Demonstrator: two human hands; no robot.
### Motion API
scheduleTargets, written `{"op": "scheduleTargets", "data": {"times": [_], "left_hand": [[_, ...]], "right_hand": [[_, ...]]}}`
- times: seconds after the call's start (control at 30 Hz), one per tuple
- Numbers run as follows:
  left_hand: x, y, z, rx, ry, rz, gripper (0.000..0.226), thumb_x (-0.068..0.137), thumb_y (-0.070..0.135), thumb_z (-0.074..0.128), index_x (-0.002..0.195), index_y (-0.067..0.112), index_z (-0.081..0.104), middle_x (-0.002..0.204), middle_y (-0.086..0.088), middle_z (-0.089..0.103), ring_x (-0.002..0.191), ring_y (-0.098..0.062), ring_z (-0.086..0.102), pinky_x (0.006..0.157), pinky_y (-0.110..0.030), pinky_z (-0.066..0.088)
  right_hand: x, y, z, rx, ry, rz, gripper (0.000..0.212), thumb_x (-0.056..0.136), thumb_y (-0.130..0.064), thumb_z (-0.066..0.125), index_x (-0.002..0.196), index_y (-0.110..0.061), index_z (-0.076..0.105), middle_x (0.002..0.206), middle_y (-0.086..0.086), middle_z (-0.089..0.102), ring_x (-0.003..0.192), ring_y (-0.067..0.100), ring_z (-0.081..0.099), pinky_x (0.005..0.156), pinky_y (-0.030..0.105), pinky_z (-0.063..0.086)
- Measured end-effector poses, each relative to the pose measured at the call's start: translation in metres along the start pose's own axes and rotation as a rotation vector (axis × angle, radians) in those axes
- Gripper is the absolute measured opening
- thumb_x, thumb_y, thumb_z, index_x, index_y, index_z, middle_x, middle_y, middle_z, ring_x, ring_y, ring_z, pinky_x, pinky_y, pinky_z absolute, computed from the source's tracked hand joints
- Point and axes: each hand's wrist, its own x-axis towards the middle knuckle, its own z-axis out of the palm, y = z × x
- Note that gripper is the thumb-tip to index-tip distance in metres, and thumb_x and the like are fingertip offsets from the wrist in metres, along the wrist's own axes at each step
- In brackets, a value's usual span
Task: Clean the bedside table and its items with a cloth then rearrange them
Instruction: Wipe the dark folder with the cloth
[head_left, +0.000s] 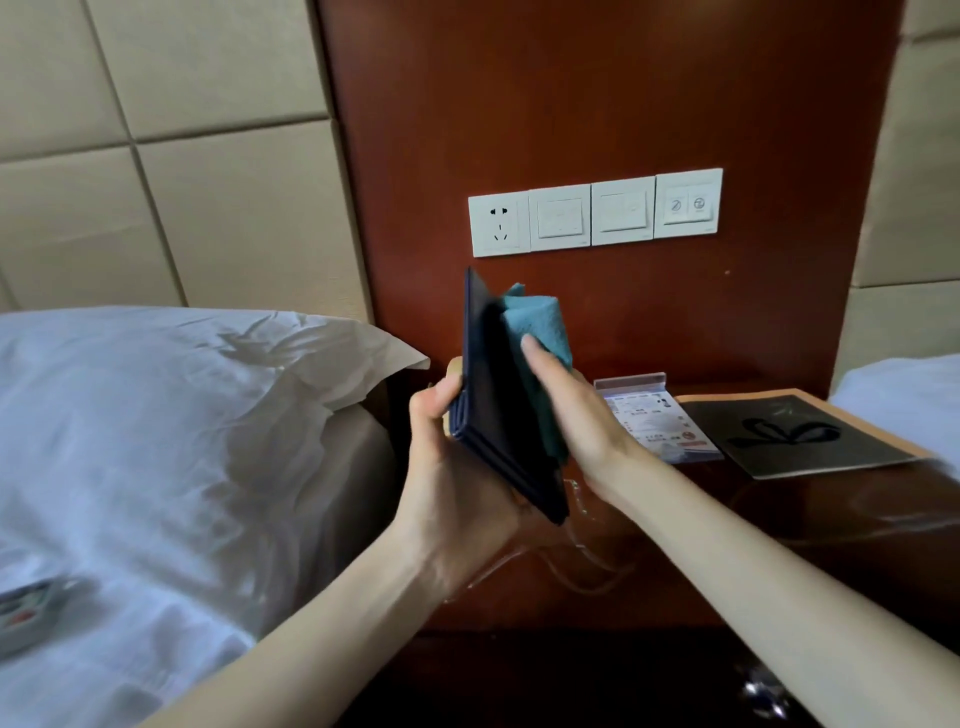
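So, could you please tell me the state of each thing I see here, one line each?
Dark blue folder: closed, lifted, tilted, gripped by the left hand.
Teal cloth: bunched, held against the folder by the right hand.
Acrylic card holder: resting on the bedside table, card face up.
Black booklet: closed, lying flat on the table.
Wall socket: nothing plugged in.

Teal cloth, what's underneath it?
A dark blue folder, gripped by the left hand; the right hand holds the teal cloth against its face. The folder's surface beneath the cloth is hidden.
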Motion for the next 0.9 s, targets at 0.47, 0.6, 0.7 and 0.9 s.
{"op": "scheduleTargets", "data": {"times": [0.47, 0.6, 0.7, 0.9], "left_hand": [[-0.002, 0.007, -0.025, 0.039, -0.081, 0.026, 0.056, 0.070, 0.050, 0.063, 0.115, 0.016, 0.064, 0.114, -0.003, 0.064, 0.110, -0.019, 0.056, 0.106, -0.034, 0.037], [-0.006, 0.001, -0.012, 0.053, -0.151, 0.015, 0.088, 0.071, 0.044, 0.068, 0.145, 0.011, 0.032, 0.132, -0.010, 0.051, 0.120, -0.025, 0.050, 0.104, -0.038, 0.041], [-0.008, -0.001, -0.009, 0.054, -0.164, 0.004, 0.094, 0.070, 0.042, 0.071, 0.147, 0.012, 0.025, 0.130, -0.009, 0.052, 0.117, -0.025, 0.053, 0.100, -0.036, 0.045], [-0.006, 0.002, -0.014, 0.035, -0.214, 0.006, 0.093, 0.070, 0.042, 0.073, 0.146, 0.014, 0.027, 0.133, -0.008, 0.048, 0.120, -0.024, 0.049, 0.103, -0.037, 0.042]], "right_hand": [[-0.062, 0.011, 0.033, -0.208, -0.073, -0.234, 0.053, 0.097, -0.041, 0.040, 0.146, -0.044, 0.021, 0.158, -0.019, 0.015, 0.146, 0.000, 0.004, 0.121, 0.041, 0.007], [-0.036, -0.004, 0.017, -0.108, 0.085, -0.136, 0.045, 0.100, -0.033, 0.043, 0.144, -0.027, 0.038, 0.148, -0.005, 0.042, 0.140, 0.012, 0.033, 0.118, 0.041, 0.023], [-0.022, -0.014, 0.008, -0.084, 0.127, -0.059, 0.048, 0.098, -0.039, 0.043, 0.144, -0.028, 0.037, 0.143, -0.006, 0.047, 0.133, 0.011, 0.042, 0.115, 0.040, 0.030], [-0.019, -0.029, 0.012, -0.149, 0.075, -0.113, 0.047, 0.099, -0.039, 0.042, 0.144, -0.029, 0.037, 0.145, -0.006, 0.045, 0.137, 0.013, 0.038, 0.116, 0.043, 0.027]]}}
